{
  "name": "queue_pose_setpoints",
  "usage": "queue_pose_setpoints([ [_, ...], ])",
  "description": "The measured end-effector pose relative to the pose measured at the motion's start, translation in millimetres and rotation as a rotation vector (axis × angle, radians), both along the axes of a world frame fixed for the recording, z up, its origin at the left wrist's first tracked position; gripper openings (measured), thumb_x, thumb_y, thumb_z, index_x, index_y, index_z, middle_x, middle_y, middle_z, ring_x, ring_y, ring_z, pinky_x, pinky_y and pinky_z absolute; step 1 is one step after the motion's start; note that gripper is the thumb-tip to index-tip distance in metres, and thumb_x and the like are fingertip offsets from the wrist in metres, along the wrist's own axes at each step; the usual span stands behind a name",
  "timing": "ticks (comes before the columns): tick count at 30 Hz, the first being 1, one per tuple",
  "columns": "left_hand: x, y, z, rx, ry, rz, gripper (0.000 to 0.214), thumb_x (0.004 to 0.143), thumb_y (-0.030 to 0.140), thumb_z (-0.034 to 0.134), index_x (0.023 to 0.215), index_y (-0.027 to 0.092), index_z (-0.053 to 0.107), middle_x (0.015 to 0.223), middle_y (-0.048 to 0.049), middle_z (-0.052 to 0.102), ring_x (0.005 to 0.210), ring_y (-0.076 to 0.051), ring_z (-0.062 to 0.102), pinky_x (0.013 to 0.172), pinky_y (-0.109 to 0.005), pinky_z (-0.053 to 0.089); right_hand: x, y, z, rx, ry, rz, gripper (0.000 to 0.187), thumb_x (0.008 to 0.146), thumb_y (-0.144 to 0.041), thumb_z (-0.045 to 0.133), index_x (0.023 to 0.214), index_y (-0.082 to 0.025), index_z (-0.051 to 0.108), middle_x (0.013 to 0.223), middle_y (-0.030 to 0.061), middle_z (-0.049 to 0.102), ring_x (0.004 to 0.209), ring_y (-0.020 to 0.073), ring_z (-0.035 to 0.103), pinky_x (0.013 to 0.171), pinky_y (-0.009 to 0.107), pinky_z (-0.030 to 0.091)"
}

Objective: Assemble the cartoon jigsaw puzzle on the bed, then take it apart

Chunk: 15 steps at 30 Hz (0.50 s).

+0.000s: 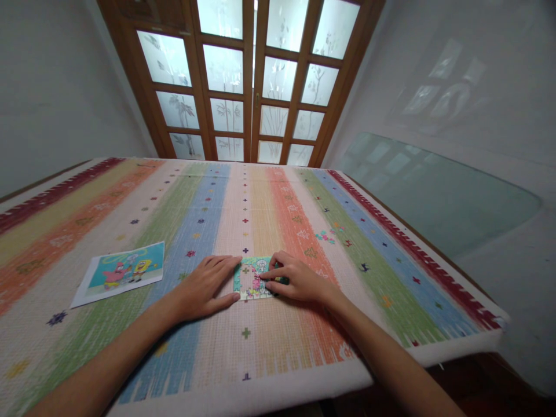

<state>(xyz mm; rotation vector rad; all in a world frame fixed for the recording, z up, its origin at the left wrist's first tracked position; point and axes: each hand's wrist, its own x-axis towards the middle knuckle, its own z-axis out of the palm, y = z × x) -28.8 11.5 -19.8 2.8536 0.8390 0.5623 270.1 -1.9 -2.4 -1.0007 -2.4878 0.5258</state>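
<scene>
A small jigsaw puzzle (252, 279) with a hole in its middle lies on the striped tablecloth (278, 341). My left hand (207, 285) lies flat with fingers stretched out, and its fingertips touch the puzzle's left edge. My right hand (294, 279) rests on the puzzle's right edge with fingers curled, pinching a small dark thing that I cannot make out against the puzzle. A printed cartoon picture (123, 272) lies to the left of my left hand.
The table's front edge (243, 395) is close to me and its right edge (434, 272) runs along a white wall. A few loose puzzle pieces (325, 236) lie beyond my right hand. Wooden doors with frosted glass (252, 87) stand behind the table.
</scene>
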Motion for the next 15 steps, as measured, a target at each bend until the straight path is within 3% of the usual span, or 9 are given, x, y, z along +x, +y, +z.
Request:
queue_pose_setpoints([
  [15,-0.7,-0.7,0.0,-0.019,0.007,0.007,0.062,0.102,0.048,0.05,0.154,0.019,0.03,0.145,-0.0155,0.054,0.13,-0.033,0.052,0.111,-0.049,0.039,-10.6,-4.0,-2.9,0.069,0.006,0.012,0.026,0.098,-0.032,0.064,0.118,-0.023,0.077,0.104,0.0102,0.063,0.094,0.0209,0.059,0.085,0.036,0.05],
])
